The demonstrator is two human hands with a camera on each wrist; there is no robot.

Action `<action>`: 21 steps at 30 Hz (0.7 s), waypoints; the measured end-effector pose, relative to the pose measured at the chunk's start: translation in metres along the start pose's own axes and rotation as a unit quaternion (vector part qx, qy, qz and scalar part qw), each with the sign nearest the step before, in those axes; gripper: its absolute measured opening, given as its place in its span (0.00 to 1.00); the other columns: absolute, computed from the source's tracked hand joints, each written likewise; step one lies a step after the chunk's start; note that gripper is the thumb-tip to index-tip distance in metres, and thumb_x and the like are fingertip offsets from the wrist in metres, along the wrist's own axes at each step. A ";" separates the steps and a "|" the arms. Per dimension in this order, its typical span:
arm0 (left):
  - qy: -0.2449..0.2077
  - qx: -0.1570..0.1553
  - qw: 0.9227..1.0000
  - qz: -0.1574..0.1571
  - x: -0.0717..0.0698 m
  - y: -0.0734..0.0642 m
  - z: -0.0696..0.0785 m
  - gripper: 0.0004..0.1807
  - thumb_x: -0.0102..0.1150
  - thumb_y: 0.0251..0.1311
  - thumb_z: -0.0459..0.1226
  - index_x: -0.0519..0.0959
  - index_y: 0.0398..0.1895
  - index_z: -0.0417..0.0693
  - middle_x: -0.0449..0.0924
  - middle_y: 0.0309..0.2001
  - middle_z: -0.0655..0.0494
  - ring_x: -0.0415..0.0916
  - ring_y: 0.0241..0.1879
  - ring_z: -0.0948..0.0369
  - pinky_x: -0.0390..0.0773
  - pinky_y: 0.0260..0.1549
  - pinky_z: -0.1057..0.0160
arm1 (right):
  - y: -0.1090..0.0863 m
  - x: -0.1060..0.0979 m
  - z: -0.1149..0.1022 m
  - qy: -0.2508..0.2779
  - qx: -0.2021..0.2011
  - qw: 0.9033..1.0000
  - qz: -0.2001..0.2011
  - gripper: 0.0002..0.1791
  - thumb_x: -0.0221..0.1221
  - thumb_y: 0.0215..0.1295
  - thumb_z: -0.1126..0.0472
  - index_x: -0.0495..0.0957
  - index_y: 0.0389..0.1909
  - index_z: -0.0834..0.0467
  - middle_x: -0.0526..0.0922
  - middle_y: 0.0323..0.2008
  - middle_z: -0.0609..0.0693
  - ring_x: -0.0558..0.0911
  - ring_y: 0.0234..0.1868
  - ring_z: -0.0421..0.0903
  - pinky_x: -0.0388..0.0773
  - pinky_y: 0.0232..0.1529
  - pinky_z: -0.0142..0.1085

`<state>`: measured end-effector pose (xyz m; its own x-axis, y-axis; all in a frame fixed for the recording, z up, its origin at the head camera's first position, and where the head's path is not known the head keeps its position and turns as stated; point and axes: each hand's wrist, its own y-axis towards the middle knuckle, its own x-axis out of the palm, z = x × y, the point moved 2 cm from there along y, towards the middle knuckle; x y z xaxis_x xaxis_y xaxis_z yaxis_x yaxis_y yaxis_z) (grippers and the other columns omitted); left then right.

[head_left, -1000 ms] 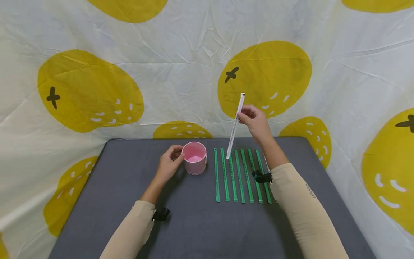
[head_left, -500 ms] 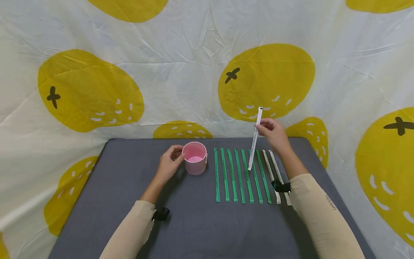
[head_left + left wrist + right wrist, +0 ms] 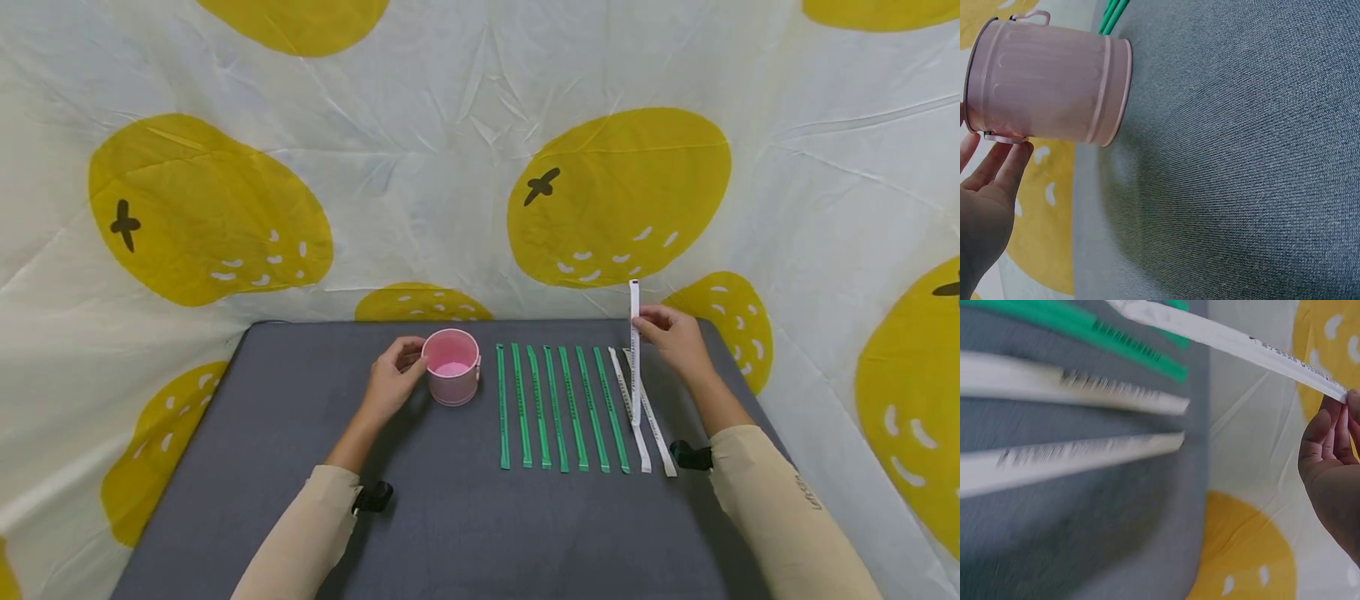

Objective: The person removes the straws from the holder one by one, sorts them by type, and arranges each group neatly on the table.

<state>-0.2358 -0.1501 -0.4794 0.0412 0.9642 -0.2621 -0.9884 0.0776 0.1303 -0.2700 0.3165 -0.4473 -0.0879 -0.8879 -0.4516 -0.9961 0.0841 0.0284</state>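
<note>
My left hand (image 3: 392, 379) holds a small pink metal bucket (image 3: 453, 387) by its left side, thumb at the rim. In the left wrist view, the fingertips (image 3: 1022, 153) meet the little side handle of the bucket, which stands upright on the table. My right hand (image 3: 675, 340) pinches a white wrapped straw (image 3: 635, 358) near its upper end, between thumb and fingers. Printed with dark lettering, this straw hangs nearly upright over two white wrapped straws (image 3: 1066, 459) lying at the row's right end. Its lower end overlaps them in the head view.
Several green wrapped straws (image 3: 557, 408) lie side by side, evenly spaced, right of the bucket. The dark grey table (image 3: 480, 533) ends at a back edge, behind which hangs a white cloth (image 3: 420, 208) with yellow fruit prints.
My right hand has moved right and lower with the white wrapped straw, from over the green straws to over the white ones. The left hand and bucket have stayed put.
</note>
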 end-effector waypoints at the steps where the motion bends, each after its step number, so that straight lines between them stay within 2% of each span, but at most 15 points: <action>1: -0.001 -0.002 1.000 -0.003 0.000 -0.002 0.004 0.20 0.65 0.67 0.30 0.76 0.59 0.29 0.80 0.57 0.30 0.80 0.57 0.36 0.75 0.63 0.38 | 0.001 -0.003 0.009 -0.008 0.003 1.000 0.003 0.24 0.62 0.74 0.55 0.78 0.60 0.70 0.81 0.33 0.29 0.82 0.35 0.29 0.82 0.38 0.21; 2: -0.002 -0.003 1.000 -0.005 -0.001 -0.003 0.009 0.21 0.65 0.67 0.29 0.76 0.60 0.28 0.79 0.58 0.28 0.79 0.57 0.35 0.75 0.64 0.37 | 0.000 -0.006 0.014 -0.017 0.006 1.000 0.007 0.25 0.62 0.74 0.54 0.78 0.61 0.69 0.80 0.33 0.28 0.81 0.34 0.29 0.82 0.38 0.21; 8: 0.003 -0.006 1.000 -0.005 -0.002 -0.004 0.009 0.22 0.65 0.68 0.31 0.75 0.60 0.28 0.79 0.58 0.28 0.79 0.57 0.35 0.74 0.64 0.37 | -0.009 -0.020 0.030 -0.049 0.035 0.998 0.022 0.26 0.61 0.75 0.52 0.78 0.61 0.68 0.80 0.34 0.31 0.82 0.35 0.33 0.82 0.36 0.22; 13: 0.008 -0.005 1.000 -0.007 -0.002 -0.004 0.013 0.21 0.65 0.67 0.31 0.76 0.60 0.27 0.79 0.58 0.29 0.80 0.57 0.36 0.75 0.63 0.38 | -0.016 -0.028 0.046 -0.072 0.060 0.996 0.009 0.26 0.60 0.75 0.50 0.77 0.61 0.68 0.80 0.34 0.34 0.81 0.35 0.37 0.82 0.36 0.23; 18: 0.005 -0.005 1.000 -0.007 -0.001 -0.004 0.013 0.21 0.65 0.67 0.30 0.76 0.60 0.27 0.80 0.58 0.29 0.80 0.57 0.36 0.76 0.63 0.39 | -0.017 -0.034 0.063 -0.107 0.070 0.992 -0.002 0.26 0.59 0.76 0.52 0.77 0.61 0.69 0.83 0.39 0.48 0.78 0.32 0.34 0.80 0.34 0.23; 21: 0.005 -0.003 1.000 -0.005 -0.001 -0.003 0.013 0.21 0.65 0.67 0.30 0.76 0.60 0.28 0.80 0.57 0.30 0.80 0.57 0.37 0.76 0.63 0.39 | -0.017 -0.035 0.071 -0.133 0.078 0.988 -0.014 0.27 0.58 0.77 0.50 0.77 0.62 0.68 0.83 0.44 0.58 0.78 0.34 0.36 0.78 0.33 0.23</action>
<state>-0.2306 -0.1477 -0.4671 0.0498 0.9610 -0.2720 -0.9889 0.0856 0.1216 -0.2490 0.3788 -0.4954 -0.0336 -0.7422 -0.6693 -0.9823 0.1480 -0.1149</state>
